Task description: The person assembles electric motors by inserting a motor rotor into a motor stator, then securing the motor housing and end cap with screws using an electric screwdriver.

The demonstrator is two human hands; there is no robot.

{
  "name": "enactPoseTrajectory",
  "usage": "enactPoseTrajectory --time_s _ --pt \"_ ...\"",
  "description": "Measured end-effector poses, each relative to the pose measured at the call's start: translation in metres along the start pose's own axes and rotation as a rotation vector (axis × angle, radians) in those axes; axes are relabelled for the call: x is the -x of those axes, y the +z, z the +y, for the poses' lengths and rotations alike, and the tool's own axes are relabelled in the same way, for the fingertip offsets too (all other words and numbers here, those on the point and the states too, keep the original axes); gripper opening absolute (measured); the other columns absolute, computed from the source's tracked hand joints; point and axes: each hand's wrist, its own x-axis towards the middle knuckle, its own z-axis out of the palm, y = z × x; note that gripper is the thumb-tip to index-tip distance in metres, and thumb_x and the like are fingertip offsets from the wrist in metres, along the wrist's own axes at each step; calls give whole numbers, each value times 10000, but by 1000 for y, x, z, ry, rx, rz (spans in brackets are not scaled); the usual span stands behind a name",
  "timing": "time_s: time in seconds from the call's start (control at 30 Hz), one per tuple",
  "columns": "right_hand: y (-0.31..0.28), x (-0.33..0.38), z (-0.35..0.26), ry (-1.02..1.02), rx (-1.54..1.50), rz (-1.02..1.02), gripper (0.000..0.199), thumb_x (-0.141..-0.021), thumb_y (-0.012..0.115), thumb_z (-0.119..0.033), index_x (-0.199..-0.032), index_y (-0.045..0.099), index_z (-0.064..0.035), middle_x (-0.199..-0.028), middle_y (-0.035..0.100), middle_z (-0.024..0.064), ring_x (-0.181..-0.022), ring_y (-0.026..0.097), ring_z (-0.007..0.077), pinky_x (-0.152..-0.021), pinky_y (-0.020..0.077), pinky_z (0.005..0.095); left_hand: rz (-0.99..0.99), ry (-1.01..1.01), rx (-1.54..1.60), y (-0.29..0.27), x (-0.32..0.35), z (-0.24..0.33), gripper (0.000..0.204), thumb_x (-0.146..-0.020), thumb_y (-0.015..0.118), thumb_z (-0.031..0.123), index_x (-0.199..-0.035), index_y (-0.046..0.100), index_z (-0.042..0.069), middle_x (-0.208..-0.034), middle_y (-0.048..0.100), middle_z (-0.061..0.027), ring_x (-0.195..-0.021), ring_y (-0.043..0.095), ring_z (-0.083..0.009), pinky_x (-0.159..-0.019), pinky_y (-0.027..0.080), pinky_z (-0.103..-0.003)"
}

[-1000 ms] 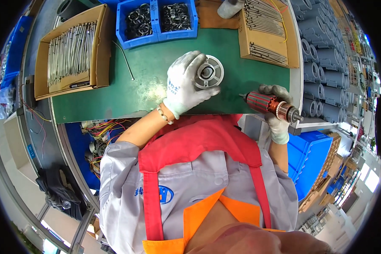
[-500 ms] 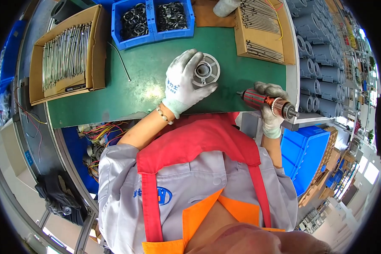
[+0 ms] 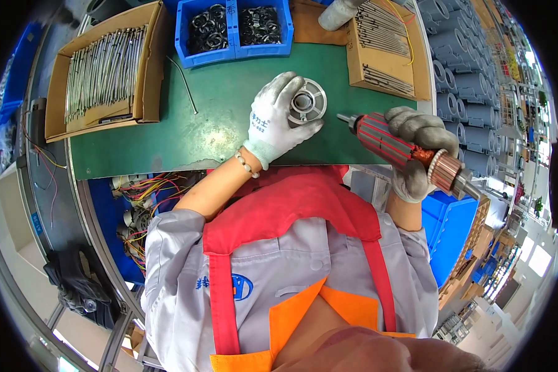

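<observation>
My left hand (image 3: 279, 115), in a white work glove, is closed around the left side of a round grey metal motor end cover (image 3: 316, 102). The cover rests on the green tabletop, its spoked rim and central hole facing up. In my right hand (image 3: 418, 146), also gloved, is a motor armature (image 3: 384, 139) with a red-striped core, copper windings and a copper commutator. My fingers wrap it near the windings. It is raised at the table's right edge and tilted, its thin shaft end pointing up and left toward the cover, apart from it.
Two blue bins (image 3: 232, 53) of dark rings stand at the back. Cardboard boxes of long metal rods flank the green table (image 3: 217, 136): a left box (image 3: 149, 68) and a right box (image 3: 378, 77). One loose rod (image 3: 185, 87) lies at left. Grey housings (image 3: 471, 87) are stacked at right.
My right hand has lifted the armature, which now looks larger and nearer the camera. My left hand stays on the end cover. The whole view has shifted slightly.
</observation>
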Motion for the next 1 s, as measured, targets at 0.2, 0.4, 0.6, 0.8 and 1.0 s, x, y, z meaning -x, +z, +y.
enactPoseTrajectory --time_s 0.2,0.4,0.6,0.8,1.0 --pt "20 -21 20 -83 -43 -57 459 -831 746 -334 -1135 541 -58 -935 581 133 -796 599 261 -765 500 486 60 19 51 7 3 -5 785 -591 857 322 -1246 548 18 -1285 552 -218 -1172 557 -382 -993 447 -490" --pt "20 -26 29 -68 -279 -75 397 -762 694 10 -1117 518 -23 -1026 617 171 -929 647 317 -840 547 492 30 36 -52 2 1 1 774 -589 853 319 -1242 547 36 -1275 554 -215 -1179 548 -377 -1001 434 -498" --pt "24 -18 42 84 -103 -83 434 -686 623 126 -1091 554 -15 -1033 636 153 -943 655 246 -821 555 377 39 -2 50 8 2 -2 780 -600 849 314 -1252 538 23 -1280 552 -234 -1171 555 -406 -988 461 -478" --pt "29 -34 35 90 -204 -87 410 -732 621 82 -1123 537 -7 -1039 617 172 -967 629 286 -875 523 466 19 -27 64 6 1 -1 771 -600 850 305 -1247 546 17 -1291 546 -247 -1170 554 -422 -980 472 -472" --pt "31 -34 39 74 -235 -98 463 -671 607 139 -1109 545 1 -1045 638 168 -954 650 250 -835 558 393 -21 13 21 5 1 -6 752 -604 849 318 -1253 567 63 -1298 543 -238 -1174 553 -420 -989 465 -467"
